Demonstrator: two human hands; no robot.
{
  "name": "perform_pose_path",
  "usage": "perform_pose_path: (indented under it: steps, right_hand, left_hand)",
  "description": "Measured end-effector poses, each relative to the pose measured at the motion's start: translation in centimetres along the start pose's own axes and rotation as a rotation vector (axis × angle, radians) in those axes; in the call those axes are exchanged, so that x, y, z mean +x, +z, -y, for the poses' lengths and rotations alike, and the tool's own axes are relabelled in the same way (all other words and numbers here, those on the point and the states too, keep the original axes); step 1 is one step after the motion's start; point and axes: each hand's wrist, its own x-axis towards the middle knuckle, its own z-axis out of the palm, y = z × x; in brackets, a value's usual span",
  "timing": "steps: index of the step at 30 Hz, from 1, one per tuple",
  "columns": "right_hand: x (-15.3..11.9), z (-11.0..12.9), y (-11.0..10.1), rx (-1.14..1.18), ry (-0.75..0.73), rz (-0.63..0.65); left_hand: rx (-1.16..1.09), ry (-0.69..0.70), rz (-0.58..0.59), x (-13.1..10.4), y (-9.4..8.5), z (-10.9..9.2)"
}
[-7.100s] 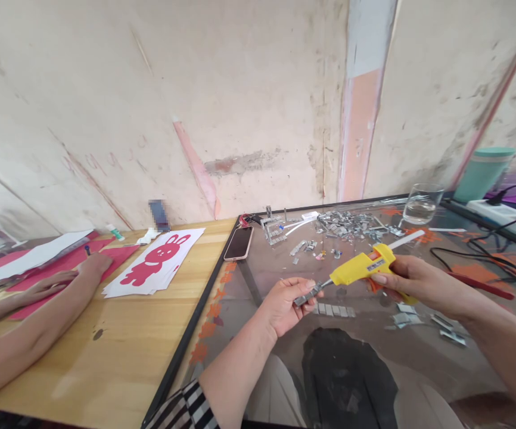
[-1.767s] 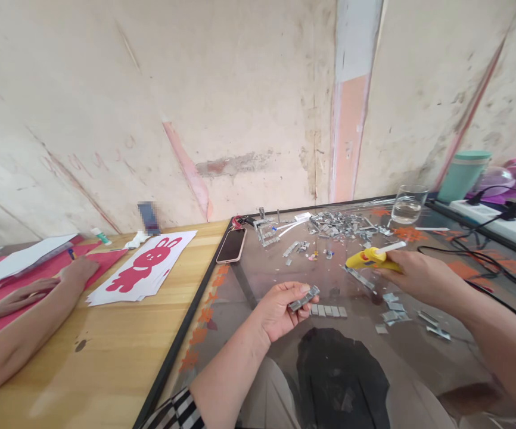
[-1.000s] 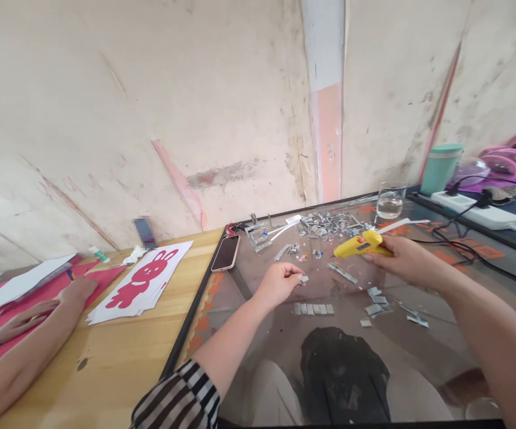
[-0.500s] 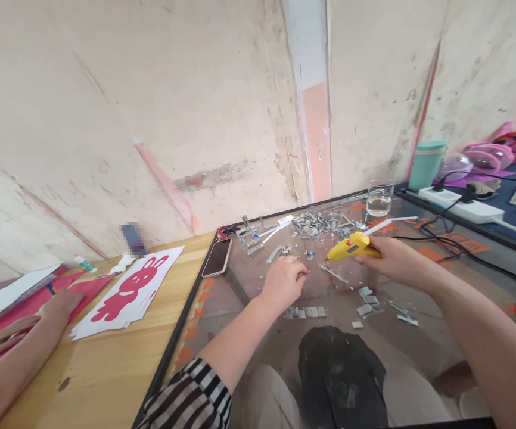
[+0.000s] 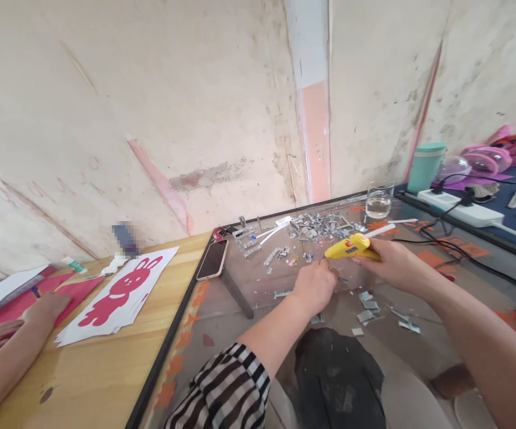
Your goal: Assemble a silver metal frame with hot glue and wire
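A yellow glue gun (image 5: 346, 248) with a white glue stick (image 5: 381, 231) in its rear is gripped in my right hand (image 5: 389, 262). Its nozzle points left, just above my left hand (image 5: 317, 285). The fingers of my left hand are pinched together over the glass tabletop, and what they hold, if anything, is hidden. Small grey pieces (image 5: 367, 301) lie below the gun. A heap of similar grey scraps (image 5: 323, 225) is spread beyond both hands. A row of joined grey pieces (image 5: 274, 256) lies left of the nozzle.
At the left table edge lies a phone (image 5: 212, 260). A glass of water (image 5: 379, 199), a green cup (image 5: 426, 167) and a white power strip (image 5: 461, 207) stand at the back right. A black cable (image 5: 485, 262) loops at right. Another person's hand (image 5: 47, 307) rests on red paper (image 5: 81, 295).
My left hand has moved right and toward me, to beneath the nozzle, covering where the grey strip lay. The glue gun stays nearly in place.
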Motion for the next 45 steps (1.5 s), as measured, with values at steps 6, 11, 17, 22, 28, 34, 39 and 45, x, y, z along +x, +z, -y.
perform_pose_path:
  steps: [6, 11, 17, 22, 28, 34, 39, 45]
  right_hand:
    - [-0.2, 0.3, -0.9, 0.127, 0.045, -0.119]
    - [-0.8, 1.5, -1.7, 0.222, -0.029, -0.002]
    - [-2.0, 3.1, -2.9, 0.397, -0.153, 0.274]
    - [-3.1, 4.6, -3.2, 0.452, -0.238, 0.425]
    - [-3.7, 5.5, -2.9, 0.372, -0.231, 0.500]
    - [-3.9, 6.0, -3.0, 0.259, -0.254, 0.486]
    - [-4.0, 6.5, -3.0, 0.194, -0.291, 0.477]
    - [-4.1, 5.9, -2.6, 0.173, -0.247, 0.493]
  left_hand:
    - [-0.054, 0.024, -0.017, -1.0, -0.7, 1.4]
    - [-0.092, 0.141, -0.124, -4.1, -1.5, 2.4]
    - [-0.112, 0.252, -0.326, -9.3, -3.2, 2.0]
    - [-0.052, 0.222, -0.356, -13.0, -3.8, 1.7]
    - [-0.062, 0.269, -0.330, -14.8, -3.5, 1.4]
    - [-0.078, 0.272, -0.260, -14.6, -3.6, 1.2]
    - [-0.043, 0.275, -0.239, -14.5, -3.7, 1.2]
    - [-0.040, 0.279, -0.234, -14.5, -3.7, 1.0]
